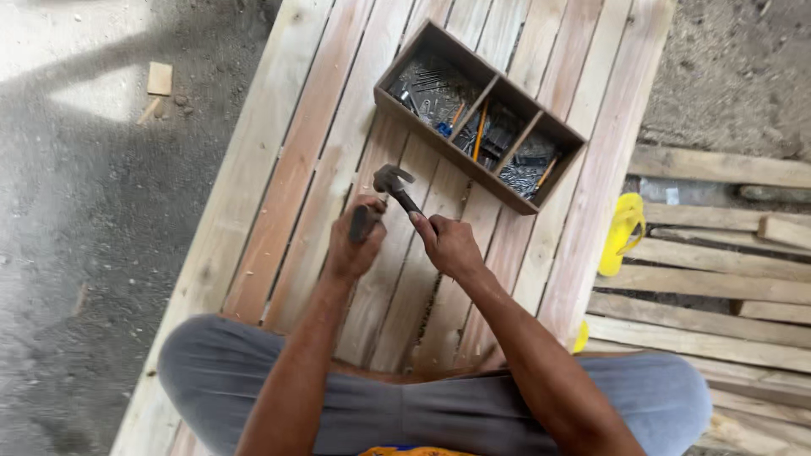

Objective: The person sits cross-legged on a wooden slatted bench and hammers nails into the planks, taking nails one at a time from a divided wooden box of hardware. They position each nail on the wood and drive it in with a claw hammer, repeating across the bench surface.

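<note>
The left hand (pixel 355 245) is clenched around a dark short tool (pixel 361 224) held upright on the slatted wooden platform (pixel 279 169). Just right, the right hand (pixel 448 245) grasps the claw hammer (pixel 395 187) by its handle. The hammer's long axis slants up-left, with its head just above the left hand's grip.

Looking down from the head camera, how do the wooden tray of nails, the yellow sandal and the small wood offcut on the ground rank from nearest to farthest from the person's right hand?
From the right hand, which grips a claw hammer:
1. Wooden tray of nails, just ahead on the slatted platform, slightly to the right.
2. Yellow sandal, off the platform's right edge.
3. Small wood offcut, far to the left on the gritty ground.
</note>
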Demonstrator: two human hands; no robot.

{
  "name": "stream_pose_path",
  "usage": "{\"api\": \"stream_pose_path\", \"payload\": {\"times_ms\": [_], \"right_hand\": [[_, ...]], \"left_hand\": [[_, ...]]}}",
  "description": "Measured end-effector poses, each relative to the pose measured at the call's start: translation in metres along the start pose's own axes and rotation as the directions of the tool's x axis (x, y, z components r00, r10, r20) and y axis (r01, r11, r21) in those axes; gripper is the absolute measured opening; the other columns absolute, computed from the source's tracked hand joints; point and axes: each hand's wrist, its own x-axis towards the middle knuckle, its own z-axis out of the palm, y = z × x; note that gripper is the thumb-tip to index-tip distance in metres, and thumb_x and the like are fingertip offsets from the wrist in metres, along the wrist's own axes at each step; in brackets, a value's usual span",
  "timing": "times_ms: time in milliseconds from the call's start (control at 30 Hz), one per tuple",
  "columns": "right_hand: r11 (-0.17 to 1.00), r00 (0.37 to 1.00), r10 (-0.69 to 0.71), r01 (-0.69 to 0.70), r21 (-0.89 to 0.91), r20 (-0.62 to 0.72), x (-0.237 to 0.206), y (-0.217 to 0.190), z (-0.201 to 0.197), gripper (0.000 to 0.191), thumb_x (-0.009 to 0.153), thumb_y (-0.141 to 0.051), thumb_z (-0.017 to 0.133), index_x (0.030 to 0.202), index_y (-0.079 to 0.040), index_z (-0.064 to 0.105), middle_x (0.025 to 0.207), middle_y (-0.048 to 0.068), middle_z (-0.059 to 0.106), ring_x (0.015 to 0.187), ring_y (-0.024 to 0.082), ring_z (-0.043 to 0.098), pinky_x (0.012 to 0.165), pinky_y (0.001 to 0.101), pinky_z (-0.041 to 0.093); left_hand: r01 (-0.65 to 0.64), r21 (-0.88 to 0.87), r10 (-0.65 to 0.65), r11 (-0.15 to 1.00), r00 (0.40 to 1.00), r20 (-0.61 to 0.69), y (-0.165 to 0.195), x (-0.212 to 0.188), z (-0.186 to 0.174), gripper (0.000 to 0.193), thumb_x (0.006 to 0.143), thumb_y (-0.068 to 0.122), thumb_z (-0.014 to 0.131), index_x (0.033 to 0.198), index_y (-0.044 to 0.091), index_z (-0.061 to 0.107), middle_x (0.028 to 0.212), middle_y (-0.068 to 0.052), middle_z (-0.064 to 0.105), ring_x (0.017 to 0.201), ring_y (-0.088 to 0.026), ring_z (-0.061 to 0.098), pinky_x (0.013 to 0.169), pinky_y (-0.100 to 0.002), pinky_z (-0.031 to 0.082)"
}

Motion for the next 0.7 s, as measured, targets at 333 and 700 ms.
{"api": "stream_pose_path", "payload": {"times_ms": [333,700], "right_hand": [[0.843,0.875,-0.459,0.484,0.234,-0.156,-0.089,-0.061,-0.131,0.051,0.104,-0.049,0.056,0.088,-0.003,0.071,0.059,0.001,0.056,0.051,0.008,0.049,0.042,0.0299,0.039],[0.894,0.905,-0.425,0.416,0.168,0.017,-0.080,-0.092,-0.129,0.050,0.102,-0.050,0.052,0.088,-0.005,0.070,0.052,0.006,0.058,0.043,0.013,0.057,0.040,0.0340,0.045]], "left_hand": [[0.083,-0.029,-0.083,0.996,0.996,0.021,-0.005,0.013,-0.001,0.023,0.080,0.004,0.063,0.102,0.006,0.066,0.094,-0.005,0.067,0.086,-0.012,0.061,0.079,-0.030,0.053],[0.160,-0.008,-0.160,0.987,0.987,0.005,-0.017,0.019,0.008,0.021,0.081,0.006,0.065,0.101,0.006,0.069,0.089,-0.004,0.069,0.083,-0.008,0.062,0.075,-0.029,0.053]]}}
